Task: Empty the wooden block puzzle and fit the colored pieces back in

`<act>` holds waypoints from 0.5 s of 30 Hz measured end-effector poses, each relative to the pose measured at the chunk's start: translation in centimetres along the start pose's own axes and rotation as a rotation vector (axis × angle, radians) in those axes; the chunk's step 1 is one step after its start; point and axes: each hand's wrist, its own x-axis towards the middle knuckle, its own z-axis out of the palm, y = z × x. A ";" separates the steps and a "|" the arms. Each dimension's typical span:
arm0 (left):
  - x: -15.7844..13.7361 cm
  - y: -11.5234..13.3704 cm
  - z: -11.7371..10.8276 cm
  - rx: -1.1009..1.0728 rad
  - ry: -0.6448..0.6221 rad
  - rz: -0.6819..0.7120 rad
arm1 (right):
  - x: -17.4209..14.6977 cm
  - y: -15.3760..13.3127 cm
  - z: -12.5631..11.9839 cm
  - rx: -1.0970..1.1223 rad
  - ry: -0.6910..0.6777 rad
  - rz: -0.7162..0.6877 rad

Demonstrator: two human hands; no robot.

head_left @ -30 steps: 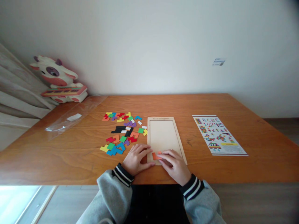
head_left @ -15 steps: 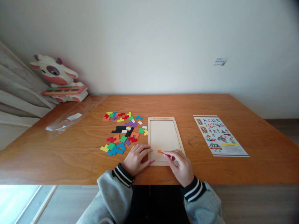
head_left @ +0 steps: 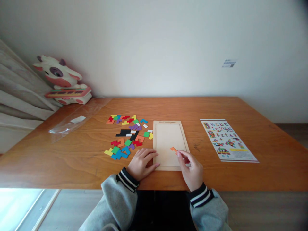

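My right hand (head_left: 192, 168) pinches an orange puzzle piece (head_left: 173, 149) between thumb and fingertips, over the lower right part of a wooden puzzle tray (head_left: 169, 138). No pieces lie in the part of the tray that shows. My left hand (head_left: 141, 163) rests with fingers apart at the tray's lower left edge, fingertips touching its rim. Just beyond that hand, many coloured puzzle pieces (head_left: 128, 142) are spread on the table, in red, blue, green, yellow, purple, orange, black and white.
A printed pattern sheet (head_left: 228, 139) lies to the right on the wooden table (head_left: 269, 166). At the left are a clear plastic bag (head_left: 67, 126) and a cow-shaped toy keyboard (head_left: 67, 81). A pale wall (head_left: 158, 48) stands behind the table.
My right hand has shifted slightly right, and the orange piece has gone up and right and is now tilted. My left hand stays at the tray's edge.
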 end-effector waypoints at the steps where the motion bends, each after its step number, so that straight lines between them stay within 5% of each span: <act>1: 0.0 0.0 0.0 -0.002 0.001 -0.003 | 0.0 0.1 0.0 0.010 0.015 0.021; 5: -0.1 -0.1 0.1 -0.007 -0.003 -0.009 | -0.1 0.3 0.0 0.073 0.065 0.061; 15: -0.1 -0.2 0.2 -0.006 0.006 -0.031 | 1.0 0.9 0.5 0.145 0.128 -0.096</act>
